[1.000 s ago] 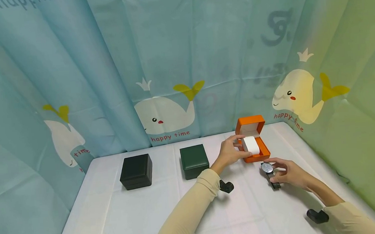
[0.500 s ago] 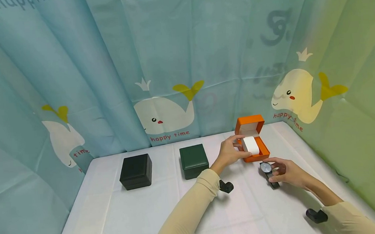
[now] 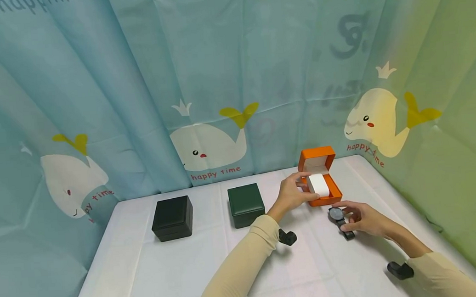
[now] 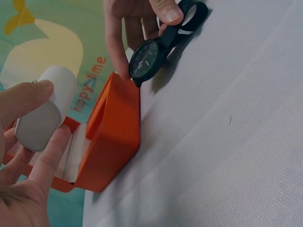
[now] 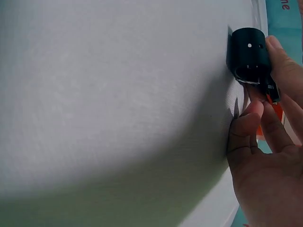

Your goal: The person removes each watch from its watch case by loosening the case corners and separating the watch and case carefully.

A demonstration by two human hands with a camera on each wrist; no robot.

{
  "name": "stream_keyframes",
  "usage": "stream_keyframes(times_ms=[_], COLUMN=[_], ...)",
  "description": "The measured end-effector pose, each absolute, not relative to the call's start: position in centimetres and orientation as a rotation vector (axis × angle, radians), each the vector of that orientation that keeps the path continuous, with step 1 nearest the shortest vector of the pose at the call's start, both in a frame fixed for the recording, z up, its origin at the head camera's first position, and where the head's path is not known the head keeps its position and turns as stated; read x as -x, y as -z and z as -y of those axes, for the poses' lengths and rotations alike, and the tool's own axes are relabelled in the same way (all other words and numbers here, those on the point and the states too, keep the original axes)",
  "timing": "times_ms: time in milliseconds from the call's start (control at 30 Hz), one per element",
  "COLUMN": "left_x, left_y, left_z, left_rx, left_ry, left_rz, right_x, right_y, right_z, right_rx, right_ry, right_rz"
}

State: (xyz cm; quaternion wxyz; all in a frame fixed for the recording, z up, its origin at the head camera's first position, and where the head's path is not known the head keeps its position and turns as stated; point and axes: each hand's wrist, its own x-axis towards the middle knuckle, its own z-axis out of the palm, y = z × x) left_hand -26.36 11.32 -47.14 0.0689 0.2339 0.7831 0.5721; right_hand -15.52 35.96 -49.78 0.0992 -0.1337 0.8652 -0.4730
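A white watch cushion [image 3: 319,185] is pinched between the thumb and fingers of my left hand [image 3: 291,192], just over the open orange watch box [image 3: 327,200]. In the left wrist view the cushion [image 4: 40,125] shows its flat grey end, with the box's orange side [image 4: 116,130] beyond it. My right hand [image 3: 367,218] holds a black wristwatch [image 3: 337,214] by its strap, in front of the box. The watch dial [image 4: 145,59] faces the left wrist camera. From the right wrist, the looped dark strap [image 5: 251,52] shows beside the thumb, and the dial is hidden.
A closed dark green box [image 3: 246,202] stands on the white tablecloth [image 3: 180,276] left of the orange box. Farther left is a closed black box [image 3: 173,217]. A blue-green curtain [image 3: 212,76] with whale prints hangs behind the table and along its sides.
My right hand has shifted slightly left with the watch, and the dial has tilted a little. My left hand and the white cushion stay where they were.
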Motion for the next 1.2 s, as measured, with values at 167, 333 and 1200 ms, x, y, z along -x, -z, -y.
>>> stream_keyframes(times_ms=[167,333,1200], left_x=[26.34,26.38,26.31], left_y=[47.35,47.51,47.49], left_z=[-11.29,-11.27,-11.27], left_rx=[-0.706,-0.705,-0.707], left_ry=[-1.730,-1.732,-1.749], left_rz=[-2.347,-2.342,-2.332], right_x=[15.73,15.84,16.13], right_y=[49.63,49.34,49.14], right_z=[-35.93,-35.88,-36.21], right_rx=[0.387,0.340,0.327], right_ry=[1.338,1.268,1.309], right_rz=[-2.574,-2.578,-2.485])
